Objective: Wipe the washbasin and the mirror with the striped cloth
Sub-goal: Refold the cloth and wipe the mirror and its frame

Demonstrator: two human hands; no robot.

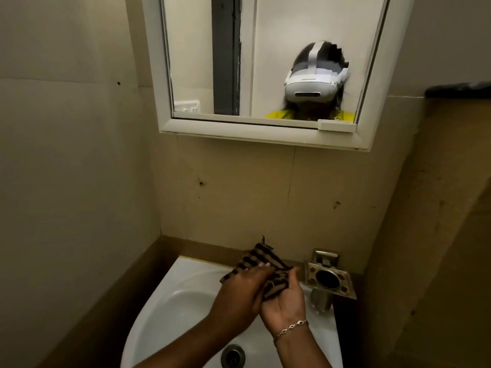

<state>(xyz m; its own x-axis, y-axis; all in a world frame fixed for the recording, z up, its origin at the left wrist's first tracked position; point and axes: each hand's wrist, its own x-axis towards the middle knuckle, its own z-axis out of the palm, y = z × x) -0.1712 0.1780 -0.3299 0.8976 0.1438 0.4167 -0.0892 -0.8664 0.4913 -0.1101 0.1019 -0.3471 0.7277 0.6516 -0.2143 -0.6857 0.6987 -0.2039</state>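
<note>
A brown cloth with dark stripes (256, 258) is bunched between both hands above the back of the white washbasin (170, 293). My left hand (239, 293) presses on it from above with fingers closed over the fabric. My right hand (285, 304), palm up with a bracelet at the wrist, cups the cloth from below. One corner of the cloth sticks up toward the wall. The white-framed mirror (279, 35) hangs on the wall above and reflects a person wearing a white headset.
A metal holder with a round opening (328, 280) is fixed at the basin's back right. The drain (233, 355) sits at the basin's bottom. Beige tiled walls close in on the left and right; a dark ledge (457, 88) runs at the upper right.
</note>
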